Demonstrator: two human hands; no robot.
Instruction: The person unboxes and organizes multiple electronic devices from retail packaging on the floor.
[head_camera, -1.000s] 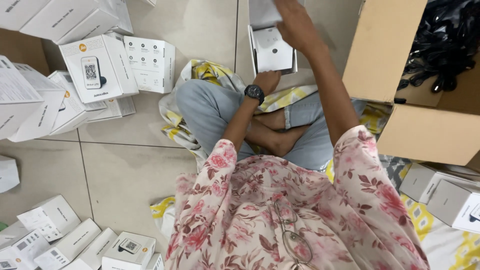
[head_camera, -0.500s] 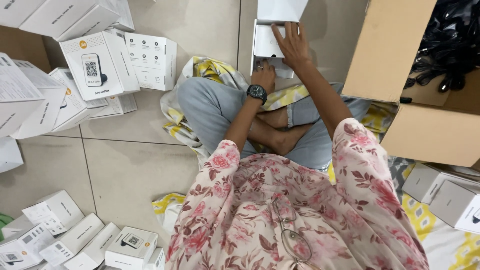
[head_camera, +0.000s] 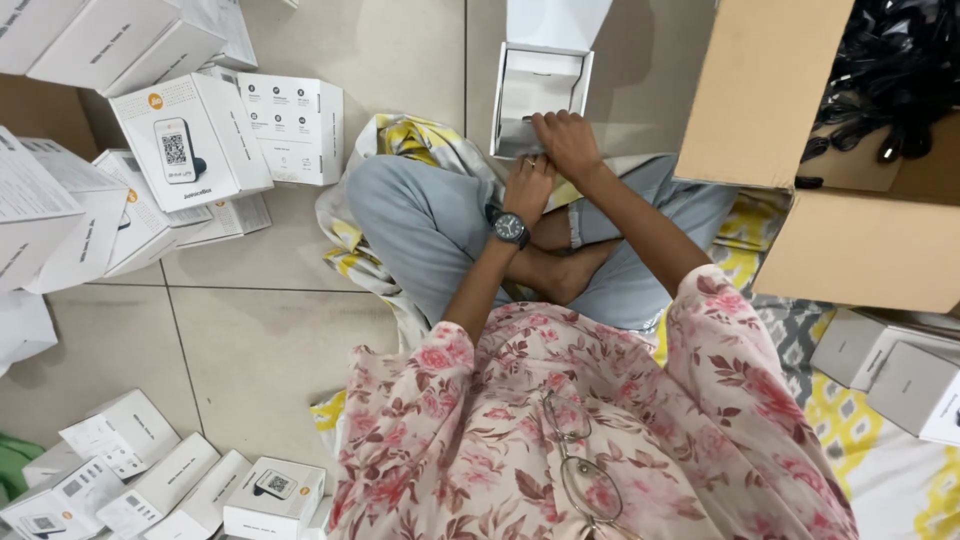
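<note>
At twelve o'clock from our crossed legs, on the floor (head_camera: 300, 330), our open white box (head_camera: 538, 95) lies. Our right hand (head_camera: 566, 143) grips its near edge, fingers curled; our left hand (head_camera: 527, 187), watch (head_camera: 509, 229) on wrist, rests half-closed just beside it. Cardboard carton (head_camera: 800, 130) stands at two o'clock.

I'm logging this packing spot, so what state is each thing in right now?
Small white box: open, lid flap up, on the floor.
Right hand: resting on the box's near edge.
Left hand: just below the right hand; grip unclear.
Large cardboard carton: open, black items inside.
White boxes at left: closed.
Eyeglasses: hanging at the shirt.
</note>
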